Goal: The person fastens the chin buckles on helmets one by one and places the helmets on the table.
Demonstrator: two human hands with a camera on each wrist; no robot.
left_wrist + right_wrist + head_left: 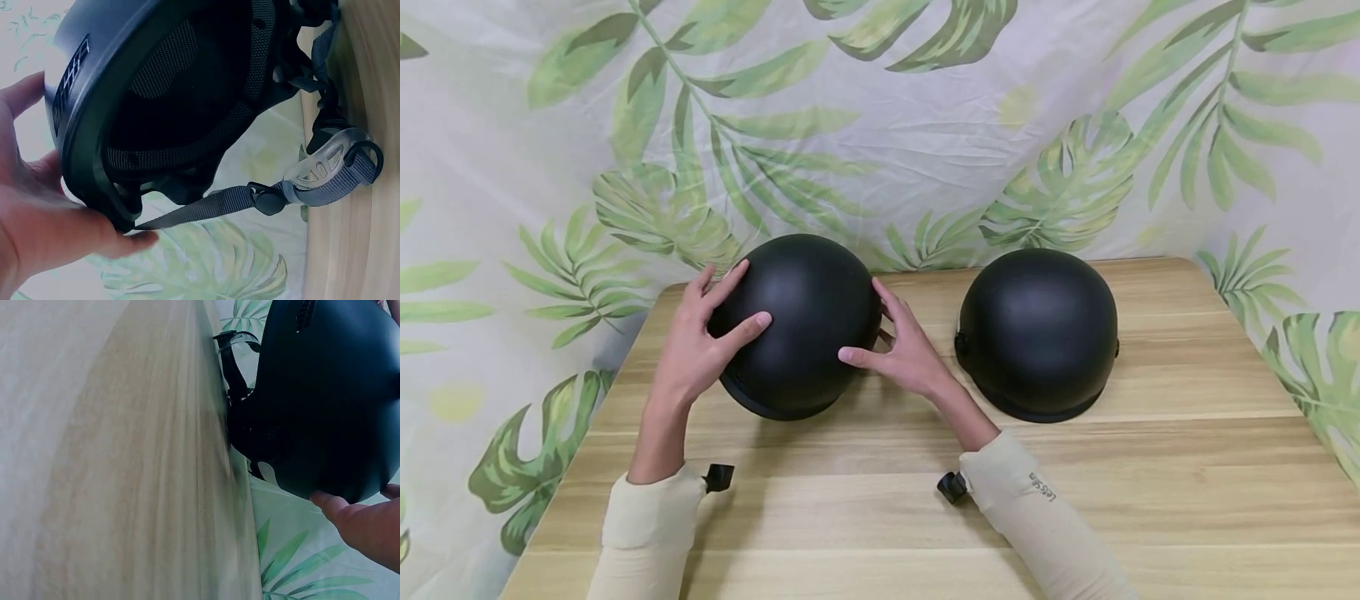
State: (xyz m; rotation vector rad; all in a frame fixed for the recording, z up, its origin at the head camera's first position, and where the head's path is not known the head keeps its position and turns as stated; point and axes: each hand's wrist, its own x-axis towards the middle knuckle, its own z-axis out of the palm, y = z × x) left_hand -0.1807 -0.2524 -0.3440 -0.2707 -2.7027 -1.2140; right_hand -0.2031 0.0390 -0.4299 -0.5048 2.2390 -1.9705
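Over the wooden table [850, 533], the left hand [695, 340] and right hand [912, 350] grip a tilted black helmet [805, 308], fingers spread on its shell; a second helmet [1039, 329] sits to its right.

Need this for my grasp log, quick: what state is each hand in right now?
Left hand: holding the left helmet by one side.
Right hand: holding the same helmet by its opposite side.

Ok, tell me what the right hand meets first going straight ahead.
The right hand would meet the matte black helmet it is touching; beyond, probably the leaf-print cloth, though depth is unclear.
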